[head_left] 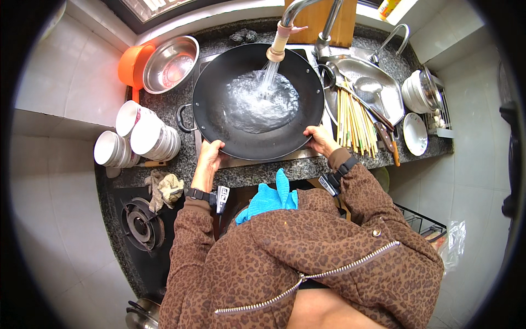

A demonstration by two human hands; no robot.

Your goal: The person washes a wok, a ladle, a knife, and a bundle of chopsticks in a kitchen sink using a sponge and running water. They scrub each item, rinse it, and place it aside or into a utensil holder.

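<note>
A wide black wok (pixel 254 146) rests over the sink (pixel 230 162), with a pool of water (pixel 259 107) in its bottom. Water streams into it from a faucet with a beige nozzle (pixel 276 51). My left hand (pixel 211 155) grips the near left rim, its fingertips over the edge. On the near right rim, my right hand (pixel 320 139) holds the wok the same way. The looped side handles, the left one (pixel 183 119) and the right one (pixel 330 77), are free of my hands. My fingers under the rim are hidden.
Stacked white bowls (pixel 148 137), a steel basin (pixel 171 65) and an orange ladle (pixel 133 68) stand left. Chopsticks (pixel 355 123), a wooden-handled knife (pixel 384 135) and a steel tray (pixel 394 98) lie right. A rag (pixel 164 189) hangs near the gas burner (pixel 142 224).
</note>
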